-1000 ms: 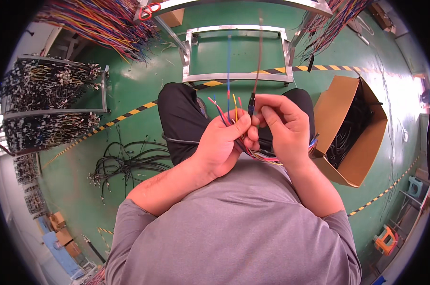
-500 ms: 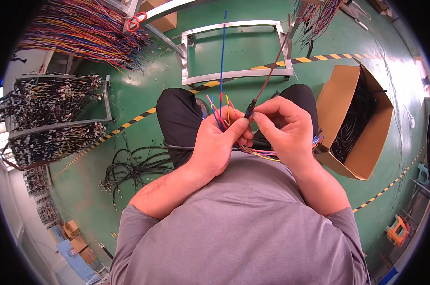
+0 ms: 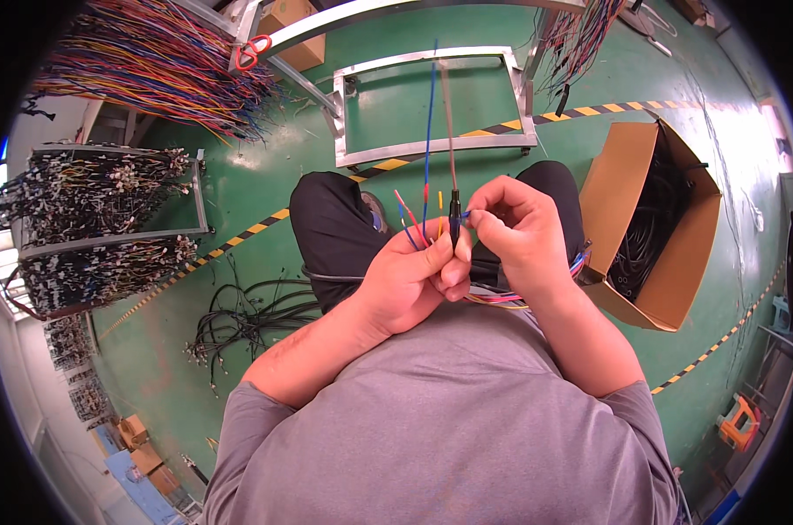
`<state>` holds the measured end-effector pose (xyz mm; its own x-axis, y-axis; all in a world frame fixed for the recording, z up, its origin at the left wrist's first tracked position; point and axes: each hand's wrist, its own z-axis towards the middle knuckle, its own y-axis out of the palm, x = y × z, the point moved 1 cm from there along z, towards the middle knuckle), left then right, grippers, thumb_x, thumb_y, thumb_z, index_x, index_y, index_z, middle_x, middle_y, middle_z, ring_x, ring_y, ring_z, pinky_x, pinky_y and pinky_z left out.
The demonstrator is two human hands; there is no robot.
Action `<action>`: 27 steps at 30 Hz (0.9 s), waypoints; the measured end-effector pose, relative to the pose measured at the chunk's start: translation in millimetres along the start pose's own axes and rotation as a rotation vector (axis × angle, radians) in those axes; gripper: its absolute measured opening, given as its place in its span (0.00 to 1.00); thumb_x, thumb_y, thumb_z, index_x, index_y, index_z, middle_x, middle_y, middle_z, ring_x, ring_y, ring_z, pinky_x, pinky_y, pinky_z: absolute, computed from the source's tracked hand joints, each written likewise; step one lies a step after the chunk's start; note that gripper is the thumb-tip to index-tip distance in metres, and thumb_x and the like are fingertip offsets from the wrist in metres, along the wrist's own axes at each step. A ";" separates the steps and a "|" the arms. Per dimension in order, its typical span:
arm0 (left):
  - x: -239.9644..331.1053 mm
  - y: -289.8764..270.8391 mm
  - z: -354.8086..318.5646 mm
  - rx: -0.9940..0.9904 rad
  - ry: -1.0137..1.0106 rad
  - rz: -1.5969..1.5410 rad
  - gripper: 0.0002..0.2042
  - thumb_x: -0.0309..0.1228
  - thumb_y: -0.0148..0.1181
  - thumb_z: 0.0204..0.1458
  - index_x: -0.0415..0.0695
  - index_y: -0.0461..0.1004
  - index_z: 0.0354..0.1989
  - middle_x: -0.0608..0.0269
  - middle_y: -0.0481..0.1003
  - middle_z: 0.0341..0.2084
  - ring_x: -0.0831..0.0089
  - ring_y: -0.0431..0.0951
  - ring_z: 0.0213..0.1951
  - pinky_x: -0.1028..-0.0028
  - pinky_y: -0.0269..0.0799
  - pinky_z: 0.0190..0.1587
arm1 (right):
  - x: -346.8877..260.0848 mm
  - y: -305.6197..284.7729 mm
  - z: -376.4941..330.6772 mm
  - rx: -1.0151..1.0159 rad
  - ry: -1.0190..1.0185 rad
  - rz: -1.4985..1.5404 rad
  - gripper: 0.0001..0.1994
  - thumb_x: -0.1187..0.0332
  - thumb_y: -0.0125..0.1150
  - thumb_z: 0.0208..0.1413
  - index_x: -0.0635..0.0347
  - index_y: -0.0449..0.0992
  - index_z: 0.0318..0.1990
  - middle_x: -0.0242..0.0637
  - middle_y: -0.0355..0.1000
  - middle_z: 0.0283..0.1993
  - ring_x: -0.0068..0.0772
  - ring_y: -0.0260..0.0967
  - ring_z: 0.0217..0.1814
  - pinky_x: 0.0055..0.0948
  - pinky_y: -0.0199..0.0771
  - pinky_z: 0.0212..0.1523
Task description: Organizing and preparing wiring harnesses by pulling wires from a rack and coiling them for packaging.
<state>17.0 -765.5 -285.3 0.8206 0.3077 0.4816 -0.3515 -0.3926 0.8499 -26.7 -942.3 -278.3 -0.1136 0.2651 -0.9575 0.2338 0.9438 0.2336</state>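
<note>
In my left hand, thumb and fingers grip a slim black tapered piece, held upright. A long, thin brownish strand rises from its top; whether that is wire or a stiff rod I cannot tell. The same hand holds a long blue wire with a red section low down, and short pink, blue and yellow wire ends. Just right of the black piece, my right hand pinches a small blue wire end. A bundle of coloured wires runs below both hands toward the right.
An open cardboard box of black cables stands to the right. A low metal frame is on the floor ahead. Black cables lie on the floor at left. Wire racks and hanging coloured wires occupy the far left.
The black piece and its strand have swung left from a slant to nearly upright. The blue wire now leans slightly right. A blue wire end now shows at my right fingertips.
</note>
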 end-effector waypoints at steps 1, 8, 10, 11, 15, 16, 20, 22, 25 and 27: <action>0.9 0.1 0.5 -0.001 0.001 0.001 0.11 0.36 0.50 0.72 0.43 0.74 0.42 0.70 0.70 0.26 0.79 0.67 0.28 0.74 0.67 0.35 | 2.3 -2.7 -0.7 -0.001 -0.002 -0.001 0.01 0.78 0.60 0.60 0.65 0.75 0.37 0.29 0.76 0.33 0.17 0.72 0.35 0.20 0.73 0.38; 5.2 1.5 -0.7 0.101 -0.013 0.073 0.12 0.38 0.50 0.72 0.44 0.75 0.42 0.72 0.67 0.24 0.80 0.63 0.27 0.75 0.64 0.33 | 2.6 -7.5 -2.5 -0.108 0.043 0.308 0.16 0.74 0.62 0.63 0.66 0.76 0.57 0.34 0.77 0.41 0.20 0.72 0.34 0.21 0.72 0.38; 4.8 1.2 -0.5 0.130 -0.038 0.098 0.12 0.39 0.51 0.72 0.44 0.75 0.42 0.72 0.67 0.24 0.80 0.63 0.27 0.75 0.64 0.32 | 4.8 -2.5 -5.4 -0.169 -0.003 0.204 0.15 0.72 0.63 0.66 0.67 0.76 0.57 0.34 0.78 0.41 0.20 0.74 0.37 0.22 0.74 0.40; 4.8 0.5 -1.2 0.128 -0.042 0.087 0.12 0.39 0.53 0.71 0.44 0.75 0.42 0.72 0.69 0.25 0.79 0.65 0.27 0.75 0.64 0.33 | 5.0 -1.2 -4.7 -0.175 0.012 0.251 0.11 0.71 0.64 0.67 0.67 0.77 0.52 0.33 0.78 0.40 0.21 0.76 0.39 0.22 0.76 0.41; 2.4 3.4 -1.8 0.231 0.002 0.060 0.09 0.36 0.59 0.68 0.44 0.76 0.43 0.69 0.74 0.27 0.78 0.69 0.28 0.75 0.67 0.32 | 2.1 -5.6 -4.4 -0.192 0.014 0.205 0.06 0.72 0.65 0.66 0.66 0.77 0.44 0.31 0.76 0.38 0.19 0.73 0.37 0.21 0.73 0.40; 2.1 3.9 -0.8 0.232 0.004 0.059 0.09 0.36 0.59 0.68 0.44 0.76 0.43 0.69 0.74 0.27 0.78 0.69 0.28 0.75 0.67 0.32 | 0.9 -5.0 -6.2 -0.140 -0.006 0.138 0.05 0.73 0.65 0.65 0.65 0.76 0.41 0.30 0.75 0.37 0.18 0.72 0.36 0.20 0.72 0.40; 2.9 2.6 1.1 0.395 0.067 0.319 0.07 0.33 0.61 0.67 0.44 0.74 0.42 0.67 0.75 0.27 0.78 0.72 0.29 0.72 0.69 0.32 | 1.3 -3.9 -10.5 -0.047 -0.084 -0.056 0.04 0.78 0.65 0.63 0.64 0.75 0.39 0.28 0.71 0.37 0.17 0.68 0.38 0.19 0.70 0.41; 2.5 2.0 0.6 0.428 0.066 0.424 0.06 0.33 0.61 0.67 0.44 0.74 0.43 0.67 0.75 0.28 0.79 0.73 0.29 0.72 0.70 0.33 | 5.2 -5.6 -9.5 -0.057 -0.154 -0.105 0.04 0.79 0.65 0.63 0.65 0.75 0.39 0.29 0.70 0.39 0.17 0.68 0.39 0.20 0.70 0.41; 0.4 2.6 0.3 0.377 0.077 0.372 0.07 0.34 0.59 0.69 0.44 0.74 0.43 0.68 0.75 0.27 0.80 0.71 0.28 0.72 0.70 0.34 | 7.4 -9.5 -7.6 -0.065 -0.257 -0.194 0.03 0.81 0.63 0.63 0.66 0.74 0.40 0.31 0.69 0.41 0.18 0.68 0.41 0.20 0.70 0.41; -2.7 1.3 0.8 0.329 0.064 0.192 0.10 0.37 0.56 0.70 0.43 0.73 0.42 0.70 0.72 0.25 0.81 0.67 0.26 0.74 0.67 0.32 | 6.7 -8.0 -5.7 -0.071 -0.291 -0.234 0.03 0.82 0.61 0.63 0.66 0.74 0.40 0.32 0.68 0.42 0.19 0.68 0.41 0.20 0.70 0.41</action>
<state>14.7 -767.5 -285.7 0.7205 0.2513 0.6463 -0.3238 -0.7022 0.6340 -34.9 -947.0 -285.6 0.1252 -0.0164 -0.9920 0.1648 0.9863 0.0045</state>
